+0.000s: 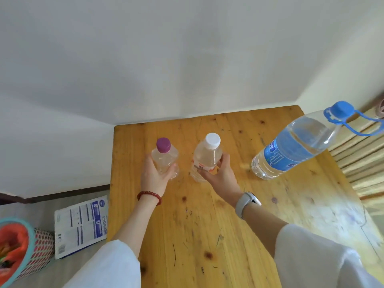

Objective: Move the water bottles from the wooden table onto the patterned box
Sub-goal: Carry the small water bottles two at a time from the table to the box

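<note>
Three water bottles stand on the wooden table [197, 225]. My left hand [154, 173] grips the small clear bottle with the purple cap [164, 154] around its body. My right hand [221, 173] grips the bottle with the white cap [207, 154] at its orange and white label. Both bottles stand upright on the table top. A large bottle with a blue cap and blue label [291, 146] stands to the right, apart from both hands. On the floor at the left lies a white box with blue print [81, 225].
White walls close in the table at the back and left. A basket with a teal rim and red contents [18, 246] sits on the floor at the lower left. A slatted bamboo surface [361, 154] adjoins the table's right edge.
</note>
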Demonstrator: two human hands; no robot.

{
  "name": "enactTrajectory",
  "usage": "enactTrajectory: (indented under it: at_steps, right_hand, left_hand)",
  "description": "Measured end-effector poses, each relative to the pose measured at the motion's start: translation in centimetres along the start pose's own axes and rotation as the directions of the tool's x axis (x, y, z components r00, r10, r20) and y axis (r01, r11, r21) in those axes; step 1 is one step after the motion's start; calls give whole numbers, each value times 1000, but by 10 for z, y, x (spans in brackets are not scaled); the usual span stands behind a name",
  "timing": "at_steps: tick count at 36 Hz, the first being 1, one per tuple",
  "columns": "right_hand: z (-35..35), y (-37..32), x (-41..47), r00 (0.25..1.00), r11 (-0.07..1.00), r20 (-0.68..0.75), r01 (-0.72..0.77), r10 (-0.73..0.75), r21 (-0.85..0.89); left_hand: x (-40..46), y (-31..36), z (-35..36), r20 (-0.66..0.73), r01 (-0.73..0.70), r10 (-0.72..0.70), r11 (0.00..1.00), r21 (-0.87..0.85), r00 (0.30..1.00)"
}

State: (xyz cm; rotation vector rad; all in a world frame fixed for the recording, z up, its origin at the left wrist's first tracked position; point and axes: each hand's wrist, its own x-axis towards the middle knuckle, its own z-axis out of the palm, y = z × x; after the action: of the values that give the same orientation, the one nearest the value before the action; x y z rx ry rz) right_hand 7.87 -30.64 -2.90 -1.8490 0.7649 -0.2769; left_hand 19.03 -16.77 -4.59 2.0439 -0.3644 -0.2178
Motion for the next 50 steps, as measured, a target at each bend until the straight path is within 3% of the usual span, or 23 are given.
enactTrajectory:
  at_steps: [6, 11, 18, 23, 27, 32, 36, 43, 47, 50]
  right_hand:
    - [-15, 1, -33, 998, 993, -26, -53, 56, 105]
    - [-44, 9, -100, 992, 989, -90, -73, 84, 126]
    - [-107, 34, -229, 961, 976, -177, -197, 211, 93]
    - [-154, 59, -327, 904, 954, -310, -295, 295, 46]
    - [-195, 81, -439, 809, 921, -450, -380, 378, 90]
    - [-238, 115, -598, 621, 870, -650, -474, 438, 134]
    - [-252, 141, -733, 367, 786, -763, -549, 531, 283]
    - [-250, 174, -928, -93, 577, -745, -571, 661, 583]
    - [-246, 189, -1009, -327, 469, -669, -512, 668, 719]
    - [-247, 205, -1064, -454, 442, -609, -426, 650, 789]
  left_hand:
    - [-27, 7, -6, 5, -96, 96, 995, -5, 995]
    - [-83, 22, -7, 51, -66, 70, 996, -62, 996]
    - [-184, 57, 22, 271, -122, 134, 991, -61, 953]
    - [-264, 91, 59, 442, -231, 254, 967, -106, 860]
    - [-360, 123, 93, 616, -270, 324, 945, -183, 718]
    - [-511, 165, 131, 779, -319, 384, 915, -248, 496]
    - [-647, 184, 149, 873, -377, 417, 873, -308, 253]
    - [-855, 198, 170, 861, -481, 464, 717, -504, -210]
    - [-955, 202, 180, 795, -502, 440, 617, -606, -419]
    - [-1026, 203, 191, 739, -456, 407, 597, -660, -536]
